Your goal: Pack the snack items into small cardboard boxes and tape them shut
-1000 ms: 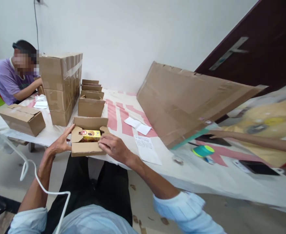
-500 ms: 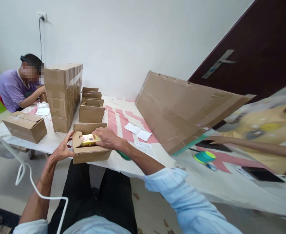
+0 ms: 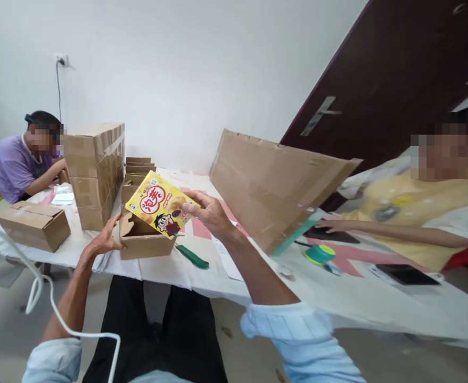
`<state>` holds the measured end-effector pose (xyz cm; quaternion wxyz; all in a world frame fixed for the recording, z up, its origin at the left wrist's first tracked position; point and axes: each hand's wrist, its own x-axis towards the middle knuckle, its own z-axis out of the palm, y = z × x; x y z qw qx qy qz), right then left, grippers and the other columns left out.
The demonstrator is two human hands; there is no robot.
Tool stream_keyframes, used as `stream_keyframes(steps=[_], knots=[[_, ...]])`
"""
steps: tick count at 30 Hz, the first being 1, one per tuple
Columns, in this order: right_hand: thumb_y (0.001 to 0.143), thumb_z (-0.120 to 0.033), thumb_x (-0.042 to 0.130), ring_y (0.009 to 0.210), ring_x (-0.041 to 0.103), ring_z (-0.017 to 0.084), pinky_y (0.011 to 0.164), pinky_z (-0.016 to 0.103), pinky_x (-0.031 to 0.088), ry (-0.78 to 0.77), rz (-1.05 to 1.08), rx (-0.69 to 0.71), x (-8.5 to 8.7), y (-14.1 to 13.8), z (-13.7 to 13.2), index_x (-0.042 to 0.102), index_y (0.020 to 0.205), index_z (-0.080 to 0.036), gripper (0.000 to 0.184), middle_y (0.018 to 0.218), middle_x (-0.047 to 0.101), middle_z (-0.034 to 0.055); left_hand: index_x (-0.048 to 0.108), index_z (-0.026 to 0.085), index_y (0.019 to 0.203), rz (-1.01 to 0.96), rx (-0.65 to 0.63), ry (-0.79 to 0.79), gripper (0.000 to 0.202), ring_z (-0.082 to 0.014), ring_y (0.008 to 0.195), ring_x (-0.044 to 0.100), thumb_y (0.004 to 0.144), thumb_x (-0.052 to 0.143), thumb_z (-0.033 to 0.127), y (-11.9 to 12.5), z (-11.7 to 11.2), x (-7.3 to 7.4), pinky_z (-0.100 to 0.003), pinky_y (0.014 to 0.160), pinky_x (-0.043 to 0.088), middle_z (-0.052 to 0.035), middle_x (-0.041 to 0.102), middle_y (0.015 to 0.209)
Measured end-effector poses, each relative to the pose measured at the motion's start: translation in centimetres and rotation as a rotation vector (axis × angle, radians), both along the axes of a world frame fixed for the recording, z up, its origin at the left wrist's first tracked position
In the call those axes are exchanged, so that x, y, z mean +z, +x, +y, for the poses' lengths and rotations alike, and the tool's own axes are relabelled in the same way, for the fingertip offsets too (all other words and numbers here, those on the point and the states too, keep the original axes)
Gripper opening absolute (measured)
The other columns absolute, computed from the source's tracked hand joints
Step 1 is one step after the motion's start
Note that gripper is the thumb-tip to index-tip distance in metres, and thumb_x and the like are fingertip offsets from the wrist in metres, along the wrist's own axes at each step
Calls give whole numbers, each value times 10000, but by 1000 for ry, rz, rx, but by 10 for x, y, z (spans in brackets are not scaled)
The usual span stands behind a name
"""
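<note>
While a co-worker in purple (image 3: 12,165) sits bent over at the far left, a taped carton (image 3: 34,226) lies shut near that end of the white-covered table (image 3: 361,303). Just right of it, a stack of cartons (image 3: 93,178) stands in a tall block. Next, the left hand (image 3: 105,238) grasps the near left side of an open-topped carton (image 3: 146,249), fingers at the rim, thumb by the front corner. Behind that carton, a row of boxes (image 3: 138,169) with raised flaps runs toward the wall.

Yellow snack box (image 3: 159,205), printed with a cartoon figure: tilted, above the open-topped carton; contact with the rim cannot be told. Right hand (image 3: 213,215) clasps its right end, thumb on the printed face. Below, a green tool (image 3: 193,257) lies on the cloth, just right of the carton.

Farther right: white paper (image 3: 228,260), partly behind the forearm; a large cardboard sheet (image 3: 273,186), leaning; a teal-and-yellow round object (image 3: 319,254). Second co-worker in yellow (image 3: 385,207), one arm on the table; dark phone-like slab (image 3: 407,274) nearby.
</note>
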<state>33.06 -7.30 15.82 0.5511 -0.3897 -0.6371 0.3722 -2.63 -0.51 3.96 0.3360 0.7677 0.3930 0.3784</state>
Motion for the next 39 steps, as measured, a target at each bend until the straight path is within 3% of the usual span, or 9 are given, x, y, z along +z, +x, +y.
stream_keyframes(steps=[2, 5, 7, 9, 11, 19, 26, 35, 39], knots=[[721, -625, 893, 984, 773, 285, 866, 433, 650, -76, 119, 3, -16, -9, -3, 765, 1137, -208, 603, 1126, 816, 85, 532, 199, 1527, 36, 128, 116, 948, -416, 1456, 509, 659, 877, 359, -2, -13, 12, -553, 1088, 546, -200, 511, 1577], [703, -662, 889, 951, 784, 287, 840, 431, 661, -180, 313, 16, -43, -30, -7, 719, 1118, -219, 631, 1097, 823, 90, 617, 233, 1436, -62, 286, 206, 645, -309, 1192, 666, 843, 781, 426, 9, -45, 35, -425, 884, 608, -136, 655, 1385], [690, -668, 891, 984, 788, 302, 858, 444, 665, -210, 408, 27, -58, -48, -9, 685, 1132, -232, 654, 1116, 822, 94, 564, 236, 1514, -156, 197, 141, 706, -264, 1042, 708, 890, 771, 493, 27, -66, 50, -377, 814, 601, -129, 703, 1303], [697, -672, 880, 1036, 787, 318, 878, 461, 667, -218, 449, 20, -70, -63, -11, 657, 1158, -240, 669, 1153, 816, 97, 435, 251, 1634, -207, 87, 85, 888, -255, 1012, 719, 873, 800, 529, 47, -78, 60, -362, 795, 600, -142, 691, 1336], [715, -678, 861, 1075, 782, 330, 895, 477, 669, -213, 460, -14, -77, -74, -10, 644, 1168, -240, 666, 1183, 808, 103, 358, 248, 1680, -242, 80, 52, 967, -240, 953, 725, 872, 795, 550, 63, -80, 64, -354, 768, 601, -135, 692, 1292], [663, -616, 919, 1028, 783, 296, 797, 402, 687, -358, 441, -61, -104, -79, 14, 680, 1036, -216, 596, 1090, 807, 90, 481, 179, 1603, -260, 150, -126, 990, -204, 741, 687, 773, 842, 580, 66, -42, 39, -282, 600, 552, -37, 707, 885], [697, -585, 907, 1052, 772, 291, 768, 374, 684, -386, 481, -85, -130, -80, 21, 677, 1054, -193, 577, 1116, 800, 106, 538, 141, 1577, -243, 142, -159, 963, -181, 660, 655, 776, 840, 582, 64, -35, 25, -266, 559, 531, -37, 714, 815], [719, -552, 893, 1106, 762, 310, 784, 376, 681, -383, 481, -94, -130, -80, 23, 679, 1044, -192, 531, 1129, 800, 115, 552, 133, 1574, -263, 129, -158, 947, -173, 624, 648, 775, 861, 535, 63, -30, 25, -258, 538, 534, -24, 720, 759], [729, -590, 886, 1121, 764, 325, 818, 406, 681, -279, 437, -54, -116, -78, 19, 679, 1105, -209, 574, 1183, 797, 120, 539, 173, 1579, -341, 116, -109, 978, -195, 725, 728, 738, 920, 497, 64, -31, 38, -262, 580, 585, -57, 762, 931]])
